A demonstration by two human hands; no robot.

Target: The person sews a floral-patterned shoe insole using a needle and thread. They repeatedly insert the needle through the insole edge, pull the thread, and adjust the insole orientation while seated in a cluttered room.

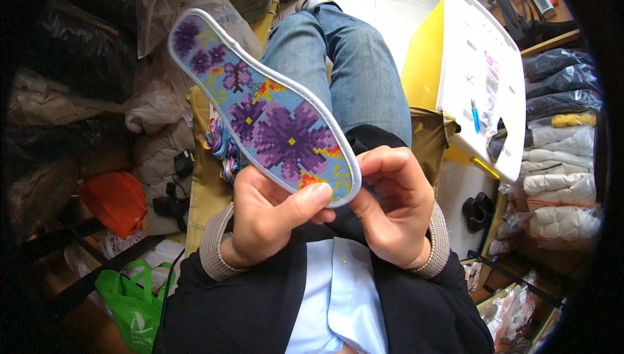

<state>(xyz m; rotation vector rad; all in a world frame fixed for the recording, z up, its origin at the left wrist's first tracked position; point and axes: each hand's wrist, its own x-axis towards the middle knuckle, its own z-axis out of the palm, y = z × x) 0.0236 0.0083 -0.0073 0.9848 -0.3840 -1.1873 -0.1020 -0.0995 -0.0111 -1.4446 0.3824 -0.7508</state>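
Observation:
A shoe insole with a purple flower cross-stitch pattern (pixel 292 134) and white edging is tilted above my lap, its narrower end at the upper left. My left hand (pixel 273 212) is shut on its wide lower end, thumb on the patterned face and fingers behind. At the right edge of that end is my right hand (pixel 395 203), with thumb and forefinger close to the rim; whether they pinch anything, such as a needle, cannot be made out. Skeins of multicoloured embroidery thread (pixel 222 147) lie left of the insole, partly hidden behind it.
Right of my legs stands a yellow box with a white lid (pixel 477 27), bearing blue thread snips (pixel 475 116). Bagged folded clothes (pixel 560 134) are stacked beyond. At left are plastic-wrapped bundles, an orange bag (pixel 114 203) and a green tote bag (pixel 131 300).

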